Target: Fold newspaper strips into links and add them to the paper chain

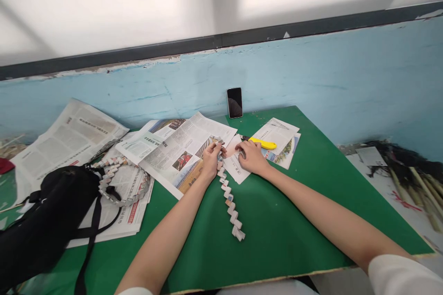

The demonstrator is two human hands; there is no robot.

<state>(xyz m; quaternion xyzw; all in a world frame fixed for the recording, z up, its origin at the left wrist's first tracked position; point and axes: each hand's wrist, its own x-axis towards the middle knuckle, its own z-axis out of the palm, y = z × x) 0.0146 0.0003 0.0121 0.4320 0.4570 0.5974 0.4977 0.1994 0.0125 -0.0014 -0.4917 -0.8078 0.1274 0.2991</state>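
Note:
A zigzag chain of folded paper (229, 200) runs down the green tabletop toward me, mostly white with small coloured patches. My left hand (211, 159) is closed on its far end, thumb and fingertips pinched together. To the right, my right hand (252, 156) rests over a slip of white printed paper (238, 174), its fingers bent and apart from the thumb. Just beyond that hand lies a yellow utility knife (265, 143), partly covered by the fingers. Newspaper sheets (173, 163) spread out to the left of my left hand.
A black bag (65, 198) and a coiled paper chain (138, 189) lie on newspapers at the left. A phone (235, 103) leans against the blue wall. Cut paper pieces (277, 131) sit right of centre. The green table (311, 203) ends at a slanting right edge.

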